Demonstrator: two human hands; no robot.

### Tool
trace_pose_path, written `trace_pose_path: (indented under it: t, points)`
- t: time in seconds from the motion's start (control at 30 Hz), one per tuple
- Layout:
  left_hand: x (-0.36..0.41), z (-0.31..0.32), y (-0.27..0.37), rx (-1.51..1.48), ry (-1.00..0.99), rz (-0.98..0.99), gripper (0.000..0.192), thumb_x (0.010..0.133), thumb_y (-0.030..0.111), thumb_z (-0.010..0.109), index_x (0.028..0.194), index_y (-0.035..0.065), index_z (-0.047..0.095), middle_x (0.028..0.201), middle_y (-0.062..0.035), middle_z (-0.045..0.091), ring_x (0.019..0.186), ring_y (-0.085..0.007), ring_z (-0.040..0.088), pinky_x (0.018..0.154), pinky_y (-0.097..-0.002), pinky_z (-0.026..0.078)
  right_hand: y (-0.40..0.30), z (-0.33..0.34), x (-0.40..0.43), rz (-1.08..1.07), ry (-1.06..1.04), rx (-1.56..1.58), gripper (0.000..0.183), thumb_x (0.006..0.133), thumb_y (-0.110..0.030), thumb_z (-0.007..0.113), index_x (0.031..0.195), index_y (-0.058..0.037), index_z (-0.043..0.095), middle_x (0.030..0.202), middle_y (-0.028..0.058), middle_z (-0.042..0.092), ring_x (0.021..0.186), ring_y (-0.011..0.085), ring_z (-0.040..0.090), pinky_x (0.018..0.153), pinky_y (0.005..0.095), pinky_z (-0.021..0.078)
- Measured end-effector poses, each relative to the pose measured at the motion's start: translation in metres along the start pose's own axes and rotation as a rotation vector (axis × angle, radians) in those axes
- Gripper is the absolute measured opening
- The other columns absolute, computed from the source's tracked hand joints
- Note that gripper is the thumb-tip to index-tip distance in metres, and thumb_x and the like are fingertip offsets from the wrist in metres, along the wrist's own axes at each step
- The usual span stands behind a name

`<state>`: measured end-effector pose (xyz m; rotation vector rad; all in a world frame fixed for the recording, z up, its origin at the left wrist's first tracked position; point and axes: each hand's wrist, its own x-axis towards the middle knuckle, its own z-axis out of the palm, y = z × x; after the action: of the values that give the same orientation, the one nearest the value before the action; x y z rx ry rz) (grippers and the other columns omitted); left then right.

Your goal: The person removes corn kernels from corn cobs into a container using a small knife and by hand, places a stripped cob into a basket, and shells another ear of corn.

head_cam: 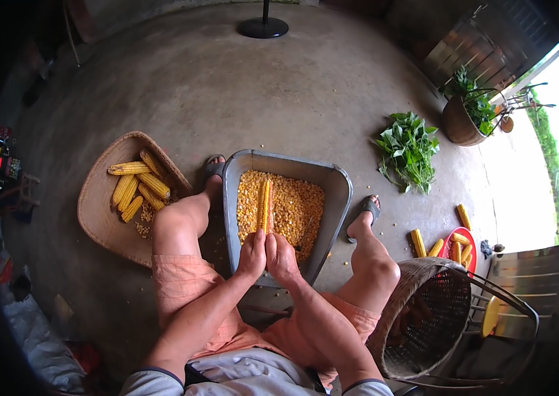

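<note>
Both hands grip one corn cob (263, 205) by its near end, its far end pointing away from me. Yellow kernels cover its left side, and a reddish stripe of bared cob runs along its right. My left hand (252, 255) and my right hand (282, 257) press side by side, thumbs close together. Below the cob lies a grey metal pan (342, 198) between my feet, holding a thick layer of loose corn kernels (296, 208). The hands hide the pan's near part.
A woven tray (92, 208) with several cobs (154, 185) lies at left. To the right are leafy greens (408, 151), a red plate (472, 247) with cobs, and a tipped wicker basket (388, 341). A planted basket (457, 121) stands by the doorway; a black stand base (263, 28) is ahead.
</note>
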<state>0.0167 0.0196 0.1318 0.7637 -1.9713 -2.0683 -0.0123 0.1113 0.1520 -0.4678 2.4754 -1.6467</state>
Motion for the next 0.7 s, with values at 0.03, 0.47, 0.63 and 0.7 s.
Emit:
trace_pose_path:
  t: [0.03, 0.47, 0.63, 0.7]
  points:
    - [-0.001, 0.0, 0.0, 0.017, 0.021, 0.025, 0.048, 0.102, 0.041, 0.042, 0.094, -0.0024, 0.06, 0.08, -0.0083, 0.061, 0.076, -0.0152, 0.055, 0.069, -0.0313, 0.046, -0.001, -0.001, 0.001, 0.056, -0.036, 0.0, 0.028, 0.099, -0.021, 0.044, 0.088, 0.0019, 0.056, 0.081, 0.025, 0.059, 0.078, 0.0435, 0.058, 0.068, 0.0474, 0.0465]
    - [0.014, -0.005, -0.023, -0.302, -0.084, -0.217, 0.046, 0.1, 0.046, 0.044, 0.104, 0.0033, 0.061, 0.088, -0.0029, 0.06, 0.077, -0.0108, 0.054, 0.067, -0.0264, 0.045, -0.001, -0.014, 0.003, 0.427, -0.135, 0.342, 0.052, 0.1, -0.041, 0.048, 0.118, 0.0067, 0.054, 0.085, 0.0163, 0.066, 0.073, 0.0229, 0.064, 0.066, 0.036, 0.0508]
    - [0.006, -0.001, -0.006, -0.264, -0.008, -0.184, 0.05, 0.1, 0.048, 0.044, 0.098, 0.0012, 0.063, 0.087, -0.0046, 0.061, 0.08, -0.0125, 0.055, 0.07, -0.0288, 0.046, -0.014, -0.001, -0.007, 0.276, -0.096, 0.086, 0.05, 0.099, -0.039, 0.047, 0.122, 0.006, 0.049, 0.097, 0.0303, 0.062, 0.093, 0.0432, 0.063, 0.078, 0.0442, 0.0503]
    - [0.005, 0.0, -0.003, -0.249, -0.011, -0.212, 0.049, 0.1, 0.047, 0.043, 0.097, 0.0023, 0.063, 0.085, -0.0039, 0.06, 0.079, -0.0121, 0.054, 0.07, -0.0286, 0.046, -0.005, 0.005, -0.01, 0.133, 0.01, -0.012, 0.04, 0.098, -0.029, 0.047, 0.118, 0.005, 0.051, 0.094, 0.0298, 0.062, 0.091, 0.0445, 0.062, 0.077, 0.0464, 0.05]
